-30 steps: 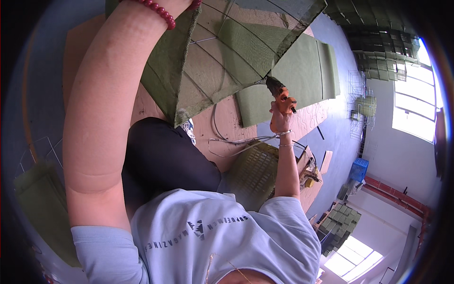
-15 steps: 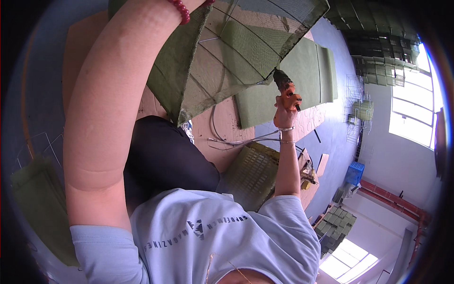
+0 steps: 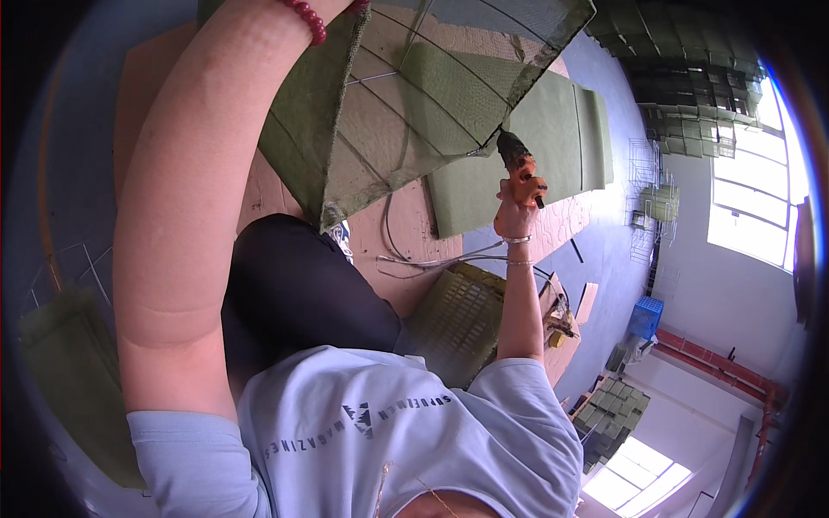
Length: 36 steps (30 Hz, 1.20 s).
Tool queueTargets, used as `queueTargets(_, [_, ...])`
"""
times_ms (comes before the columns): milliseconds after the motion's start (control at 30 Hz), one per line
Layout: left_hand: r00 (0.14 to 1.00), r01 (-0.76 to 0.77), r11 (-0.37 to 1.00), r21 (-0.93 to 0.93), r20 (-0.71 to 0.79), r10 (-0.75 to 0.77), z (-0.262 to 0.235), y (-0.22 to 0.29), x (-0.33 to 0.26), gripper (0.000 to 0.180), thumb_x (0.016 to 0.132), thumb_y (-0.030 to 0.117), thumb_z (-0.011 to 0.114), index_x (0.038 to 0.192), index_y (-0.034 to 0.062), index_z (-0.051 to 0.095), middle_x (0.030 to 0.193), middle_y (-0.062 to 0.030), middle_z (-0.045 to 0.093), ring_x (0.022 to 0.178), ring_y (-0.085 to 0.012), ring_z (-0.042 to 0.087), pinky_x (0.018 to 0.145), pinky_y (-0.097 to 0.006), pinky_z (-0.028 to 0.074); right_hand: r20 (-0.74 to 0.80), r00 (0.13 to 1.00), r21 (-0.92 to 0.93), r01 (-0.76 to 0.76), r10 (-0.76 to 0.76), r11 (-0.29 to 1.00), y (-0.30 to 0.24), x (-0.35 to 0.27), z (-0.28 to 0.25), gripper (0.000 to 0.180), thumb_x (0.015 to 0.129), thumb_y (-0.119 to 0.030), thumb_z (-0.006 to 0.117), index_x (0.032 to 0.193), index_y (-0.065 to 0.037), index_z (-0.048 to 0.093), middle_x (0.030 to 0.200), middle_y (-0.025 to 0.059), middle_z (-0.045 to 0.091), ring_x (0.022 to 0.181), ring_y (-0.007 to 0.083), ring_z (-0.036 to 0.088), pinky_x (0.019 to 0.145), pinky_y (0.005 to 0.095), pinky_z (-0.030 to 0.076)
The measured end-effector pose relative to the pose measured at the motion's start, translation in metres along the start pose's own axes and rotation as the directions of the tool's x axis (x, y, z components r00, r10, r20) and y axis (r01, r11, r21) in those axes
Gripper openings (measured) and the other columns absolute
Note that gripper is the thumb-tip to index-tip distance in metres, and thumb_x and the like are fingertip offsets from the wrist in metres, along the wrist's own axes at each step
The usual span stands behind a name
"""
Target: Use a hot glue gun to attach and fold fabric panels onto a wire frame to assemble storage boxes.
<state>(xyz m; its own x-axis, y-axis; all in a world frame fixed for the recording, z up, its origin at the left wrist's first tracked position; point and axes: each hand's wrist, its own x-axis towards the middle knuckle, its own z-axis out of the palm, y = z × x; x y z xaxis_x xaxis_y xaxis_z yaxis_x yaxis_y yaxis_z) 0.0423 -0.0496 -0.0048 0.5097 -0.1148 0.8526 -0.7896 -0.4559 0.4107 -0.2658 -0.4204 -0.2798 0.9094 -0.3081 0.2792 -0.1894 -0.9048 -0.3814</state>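
Note:
My right hand (image 3: 515, 216) is closed round an orange and black glue gun (image 3: 520, 166). Its dark nozzle meets, or nearly meets, the corner of a green mesh piece (image 3: 304, 142) stretched over thin wire ribs. The mesh is see-through in places and hangs in front of me, angled, with one corner pointing down near my knee. My left arm reaches up past the top edge; the forearm and a red bead bracelet show, but the left hand itself is outside the picture.
Green mesh sheets (image 3: 566, 129) lie on cardboard (image 3: 427, 250) on the floor. A yellowish plastic crate (image 3: 471, 302) stands beside my leg, with cables running near it. More green mesh (image 3: 73, 371) lies at left. Stacked mesh pieces (image 3: 699, 86) and a blue crate (image 3: 646, 317) stand right.
The mesh piece and my left forearm have shifted slightly left. My right hand and the glue gun have moved a little left and down, with the nozzle still by the corner.

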Motion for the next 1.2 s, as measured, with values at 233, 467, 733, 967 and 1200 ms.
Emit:
queueTargets(233, [0.997,0.04,0.998,0.042,0.06,-0.042,-0.016,-0.026,0.017,0.027,0.082,0.024,0.079,0.08,-0.0018,0.075,0.055,-0.0121,0.062,0.046,-0.0143,0.054,0.048,-0.031,0.044,0.185,0.904,0.758,-0.38,0.385,0.53,-0.021,-0.009,-0.018,0.022,0.097,-0.016,0.058,0.11,0.002,0.059,0.093,0.0103,0.069,0.093,0.0225,0.068,0.081,0.0393,0.055])
queueTargets(467, [0.989,0.147,0.982,0.12,0.007,-0.149,-0.076,-0.15,0.047,0.033,0.087,0.03,0.074,0.082,-0.0027,0.073,0.065,-0.0098,0.069,0.059,-0.0115,0.062,0.057,-0.03,0.046,0.176,0.877,0.975,-0.219,0.447,0.046,-0.06,-0.033,-0.034,0.041,0.1,-0.037,0.053,0.116,0.0,0.055,0.11,0.0157,0.065,0.11,0.0338,0.062,0.098,0.0478,0.048])
queueTargets(733, [0.96,0.247,0.969,-0.018,0.139,-0.242,-0.1,-0.26,0.065,0.03,0.091,0.026,0.072,0.1,-0.0022,0.073,0.091,-0.0033,0.074,0.088,-0.0046,0.06,0.084,-0.023,0.047,0.171,0.878,0.985,-0.137,0.447,-0.107,-0.053,-0.048,-0.034,0.046,0.1,-0.042,0.052,0.118,0.0,0.055,0.115,0.0155,0.064,0.114,0.0298,0.06,0.099,0.0429,0.049])
queueTargets(967, [0.948,-0.315,0.614,0.724,0.204,0.245,-0.074,-0.247,0.102,0.042,0.099,0.036,0.053,0.117,0.0007,0.065,0.12,-0.0192,0.063,0.114,-0.0359,0.057,0.095,-0.043,0.045,0.17,0.851,0.985,-0.149,0.498,-0.082,-0.083,-0.033,-0.04,0.041,0.102,-0.035,0.049,0.119,0.002,0.053,0.112,0.0182,0.065,0.109,0.0301,0.063,0.095,0.0416,0.052])
queueTargets(1200, [0.604,-0.026,0.917,0.398,0.737,-0.303,-0.04,-0.153,-0.023,0.074,0.09,0.069,0.049,0.104,-0.0021,0.064,0.093,-0.0295,0.067,0.092,-0.0462,0.065,0.08,-0.05,0.053,0.16,0.825,0.987,-0.151,0.542,-0.062,-0.083,-0.039,-0.036,0.041,0.102,-0.036,0.05,0.119,0.001,0.054,0.112,0.0177,0.065,0.109,0.0301,0.063,0.094,0.0411,0.052])
